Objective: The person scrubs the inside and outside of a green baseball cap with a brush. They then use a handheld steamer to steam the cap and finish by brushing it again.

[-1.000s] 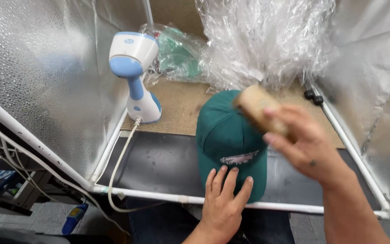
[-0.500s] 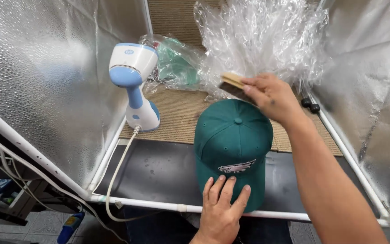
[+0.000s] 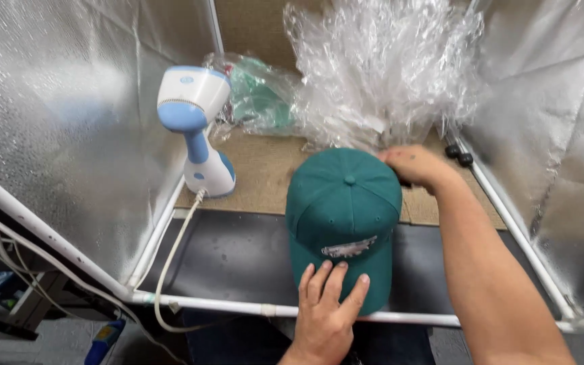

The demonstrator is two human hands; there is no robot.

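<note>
Two hands work on one green cap (image 3: 343, 209), which lies crown up at the front edge of the bench (image 3: 238, 253), brim toward the white front rail (image 3: 204, 303). Left hand (image 3: 326, 311) reaches in from below, fingers spread flat, pressing on the brim; nothing is grasped. Right hand (image 3: 415, 166) extends from the right with the forearm angled across the mat, fingers curled at the rear of the crown; whether it is gripping anything cannot be determined. White-and-blue steamer (image 3: 194, 128) stands upright near the left wall, crumpled clear plastic (image 3: 380, 67) behind the cap
</note>
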